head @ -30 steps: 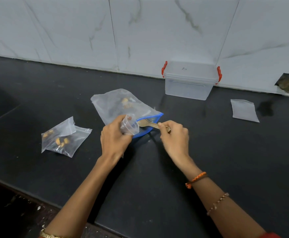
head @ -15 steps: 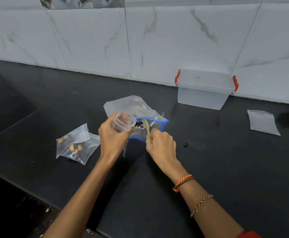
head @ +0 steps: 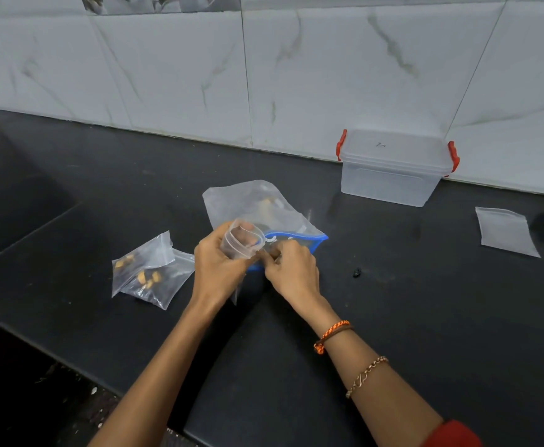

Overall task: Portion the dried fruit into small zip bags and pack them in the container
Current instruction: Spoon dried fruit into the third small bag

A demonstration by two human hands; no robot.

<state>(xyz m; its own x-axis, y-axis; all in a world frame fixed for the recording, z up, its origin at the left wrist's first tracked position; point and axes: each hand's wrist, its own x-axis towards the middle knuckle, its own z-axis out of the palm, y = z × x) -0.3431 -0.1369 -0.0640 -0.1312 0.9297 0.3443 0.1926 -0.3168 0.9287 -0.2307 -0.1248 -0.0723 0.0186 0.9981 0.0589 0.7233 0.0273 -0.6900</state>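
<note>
- My left hand holds a small zip bag upright, fingers curled round it so its mouth stands open as a ring toward me.
- My right hand is closed in a pinch just beside that mouth; I think it holds a spoon, but the spoon itself is hidden behind my fingers, so I cannot tell for sure.
- The dried fruit sits in the big blue-edged bag lying on the black counter, right behind my hands; some pieces show through the small bag's opening.
- To do this well, I judge I should keep the mouth round and tilted up, and tip the load in close over the rim, not from above.
- One dark piece lies loose on the counter to my right; spills like that are the risk.
- Two filled bags lie to my left, an empty bag far right.
- The container stands by the wall, lid on, clips down; nothing is packed in it that I can see.
</note>
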